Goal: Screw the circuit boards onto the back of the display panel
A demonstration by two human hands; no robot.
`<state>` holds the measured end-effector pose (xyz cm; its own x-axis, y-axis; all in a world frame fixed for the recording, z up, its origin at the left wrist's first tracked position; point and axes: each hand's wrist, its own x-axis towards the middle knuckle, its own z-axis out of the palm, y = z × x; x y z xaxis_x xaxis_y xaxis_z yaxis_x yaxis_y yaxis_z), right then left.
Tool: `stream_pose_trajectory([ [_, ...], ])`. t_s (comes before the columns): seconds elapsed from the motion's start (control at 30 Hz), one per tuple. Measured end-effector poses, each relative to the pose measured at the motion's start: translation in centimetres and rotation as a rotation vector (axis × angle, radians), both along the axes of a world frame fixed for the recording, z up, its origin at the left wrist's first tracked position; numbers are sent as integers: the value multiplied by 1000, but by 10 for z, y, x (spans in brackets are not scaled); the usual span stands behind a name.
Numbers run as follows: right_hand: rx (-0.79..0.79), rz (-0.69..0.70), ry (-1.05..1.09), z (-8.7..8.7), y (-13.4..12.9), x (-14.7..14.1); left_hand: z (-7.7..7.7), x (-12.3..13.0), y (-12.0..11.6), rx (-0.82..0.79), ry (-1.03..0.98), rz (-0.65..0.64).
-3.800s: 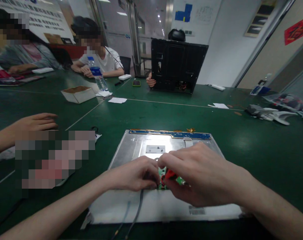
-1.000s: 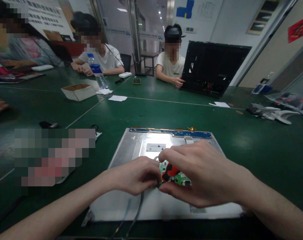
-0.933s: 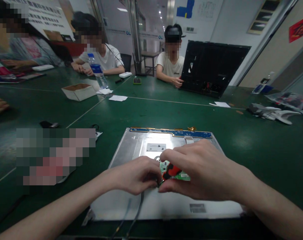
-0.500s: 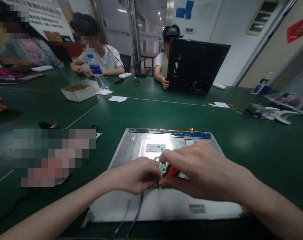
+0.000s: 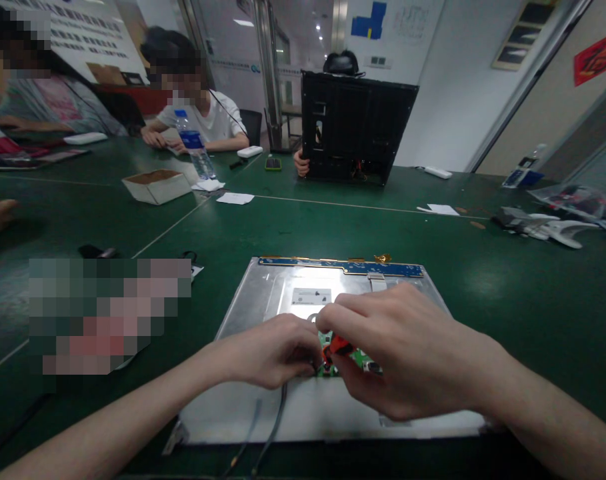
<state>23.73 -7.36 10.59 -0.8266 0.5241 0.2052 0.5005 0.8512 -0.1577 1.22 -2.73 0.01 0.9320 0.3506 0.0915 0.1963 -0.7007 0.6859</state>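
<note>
A silver metal panel (image 5: 243, 313) lies on the green table, with a blue circuit strip (image 5: 383, 268) along its far edge. Over a green circuit board (image 5: 353, 363) near the panel's middle, my right hand (image 5: 397, 347) is closed on a red and black tool (image 5: 340, 345). My left hand (image 5: 287, 350) touches the board's left side, its fingers pinched together; what they hold is hidden. Dark cables (image 5: 279, 420) run from beneath my left hand over the panel's near edge.
Across the table (image 5: 293, 233), one person holds up a large black panel (image 5: 357, 127); others sit at the left. A white box (image 5: 157, 187) and a water bottle (image 5: 195, 147) stand at the back left. Grey-white parts (image 5: 543, 225) lie at right.
My right thumb and the red tool have shifted slightly, showing more of the green board. My left hand stays in place. The large black panel across the table has moved left.
</note>
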Motion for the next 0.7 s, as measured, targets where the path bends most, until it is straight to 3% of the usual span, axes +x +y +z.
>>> stream_pose_trajectory([
  [0.53,12,-61,-34,0,1,-2,4,1,-1,-23,-28,2],
  [0.7,-8,-5,-5,1,1,0,1,-1,-1,-19,-1,-8],
])
